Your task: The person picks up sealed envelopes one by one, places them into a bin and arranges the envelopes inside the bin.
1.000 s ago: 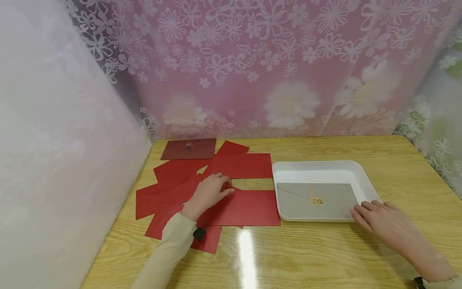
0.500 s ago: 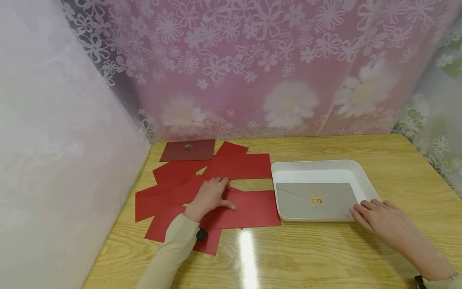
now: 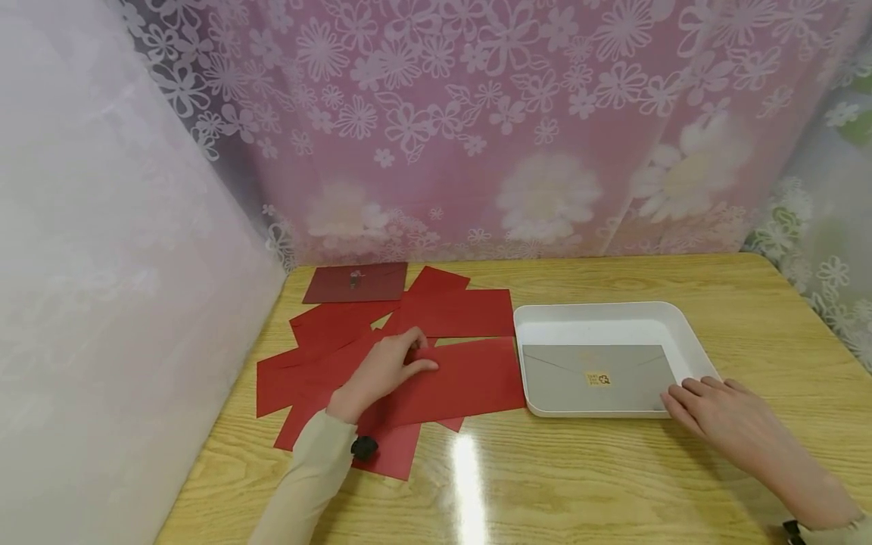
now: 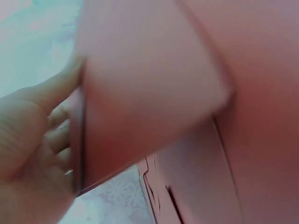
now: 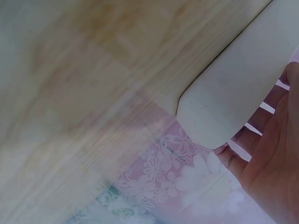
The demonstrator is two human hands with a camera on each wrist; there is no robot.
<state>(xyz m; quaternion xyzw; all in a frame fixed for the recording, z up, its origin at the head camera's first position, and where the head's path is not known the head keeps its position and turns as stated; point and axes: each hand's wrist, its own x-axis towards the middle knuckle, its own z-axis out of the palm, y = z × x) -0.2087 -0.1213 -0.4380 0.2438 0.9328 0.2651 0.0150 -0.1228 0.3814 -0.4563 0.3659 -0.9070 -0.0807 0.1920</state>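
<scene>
My left hand pinches the upper edge of a red envelope, thumb on one face and fingers behind it. In the left wrist view that red envelope is tilted up off the others, blurred. Its right end lies close to the white tray. With my right hand I grip the tray's front right corner. The right wrist view has my fingers over the rim of the tray wall. A grey envelope with a gold label lies inside the tray, along its front side.
Several red envelopes overlap on the wooden table to the left. One more red envelope lies behind the left hand. A dark red envelope sits at the back left. Floral curtains stand behind.
My left hand has taken hold of the front red envelope and raised its left part, swinging it slightly. Earlier it lay flat under the fingers. The right hand and tray have stayed put.
</scene>
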